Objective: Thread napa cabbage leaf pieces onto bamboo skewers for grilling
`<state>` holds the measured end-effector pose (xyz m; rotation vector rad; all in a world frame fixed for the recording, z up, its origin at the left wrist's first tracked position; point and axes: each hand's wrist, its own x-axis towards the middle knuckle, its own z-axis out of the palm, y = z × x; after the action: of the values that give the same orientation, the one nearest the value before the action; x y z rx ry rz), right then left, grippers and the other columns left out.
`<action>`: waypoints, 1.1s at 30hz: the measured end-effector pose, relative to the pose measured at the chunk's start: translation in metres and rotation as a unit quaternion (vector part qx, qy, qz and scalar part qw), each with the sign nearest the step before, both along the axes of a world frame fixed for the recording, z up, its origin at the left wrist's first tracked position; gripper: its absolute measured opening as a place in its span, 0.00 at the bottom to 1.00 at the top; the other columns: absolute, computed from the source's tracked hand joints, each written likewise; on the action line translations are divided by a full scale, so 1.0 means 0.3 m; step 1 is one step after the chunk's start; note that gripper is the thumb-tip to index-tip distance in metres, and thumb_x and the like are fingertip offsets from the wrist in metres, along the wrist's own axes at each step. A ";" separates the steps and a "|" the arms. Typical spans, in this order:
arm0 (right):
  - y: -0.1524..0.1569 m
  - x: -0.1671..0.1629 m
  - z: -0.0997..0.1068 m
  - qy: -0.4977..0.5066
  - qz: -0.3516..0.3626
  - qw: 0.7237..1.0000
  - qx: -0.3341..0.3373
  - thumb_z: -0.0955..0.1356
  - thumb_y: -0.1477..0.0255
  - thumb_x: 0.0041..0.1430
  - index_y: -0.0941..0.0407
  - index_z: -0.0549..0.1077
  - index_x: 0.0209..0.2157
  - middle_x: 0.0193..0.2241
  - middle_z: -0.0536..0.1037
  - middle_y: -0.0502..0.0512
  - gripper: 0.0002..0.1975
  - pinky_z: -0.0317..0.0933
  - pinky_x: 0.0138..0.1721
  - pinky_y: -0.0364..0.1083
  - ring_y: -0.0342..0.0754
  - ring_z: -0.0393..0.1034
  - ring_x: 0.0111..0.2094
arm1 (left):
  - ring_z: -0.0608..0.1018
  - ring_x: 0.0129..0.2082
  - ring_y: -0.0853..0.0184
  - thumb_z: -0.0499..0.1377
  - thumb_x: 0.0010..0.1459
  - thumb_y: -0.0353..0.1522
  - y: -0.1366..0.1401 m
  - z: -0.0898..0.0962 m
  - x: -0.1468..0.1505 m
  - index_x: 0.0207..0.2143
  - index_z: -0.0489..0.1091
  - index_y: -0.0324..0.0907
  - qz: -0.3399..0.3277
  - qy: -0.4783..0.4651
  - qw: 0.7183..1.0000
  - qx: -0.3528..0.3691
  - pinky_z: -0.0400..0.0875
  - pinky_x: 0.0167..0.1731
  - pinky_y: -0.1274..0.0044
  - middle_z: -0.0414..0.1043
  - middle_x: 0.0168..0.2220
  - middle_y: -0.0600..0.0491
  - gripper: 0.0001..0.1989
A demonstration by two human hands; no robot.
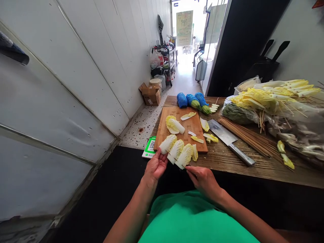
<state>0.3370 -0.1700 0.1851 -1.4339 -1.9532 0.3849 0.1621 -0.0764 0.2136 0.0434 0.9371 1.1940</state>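
Note:
Three pieces of napa cabbage leaf (pixel 176 150) sit side by side in a row in front of me, apparently strung on a thin bamboo skewer that the leaves mostly hide. My left hand (pixel 157 165) holds the leftmost piece, thumb at its edge and fingers curled beneath, palm up. Low at the right end of the row, my right hand (pixel 204 180) is closed in a pinch at the skewer's end. Just beyond, on the wooden cutting board (pixel 162 125), lie a larger cabbage piece (pixel 174 125) and several leaf strips (pixel 188 116).
A cleaver (pixel 224 133) lies right of the board, beside a bundle of bamboo skewers (pixel 243 136). Finished cabbage skewers (pixel 263 98) are piled on plastic bags at the right. Netted green vegetables (pixel 193 101) stand behind the board. A green QR-code sign (pixel 149 147) is at its left.

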 end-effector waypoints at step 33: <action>-0.087 0.293 0.091 0.091 -0.169 0.960 0.203 0.64 0.72 0.58 0.56 0.75 0.38 0.33 0.80 0.54 0.09 0.72 0.35 0.41 0.47 0.77 0.32 | 0.71 0.45 0.55 0.65 0.42 0.29 0.426 0.184 0.168 0.25 0.74 0.40 -0.158 0.515 0.794 0.281 0.63 0.46 0.70 0.74 0.33 0.46 0.04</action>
<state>0.4248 -0.1960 0.2123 -1.3689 -1.4940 -0.0418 0.2126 0.0514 0.2688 1.4065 1.3831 1.0559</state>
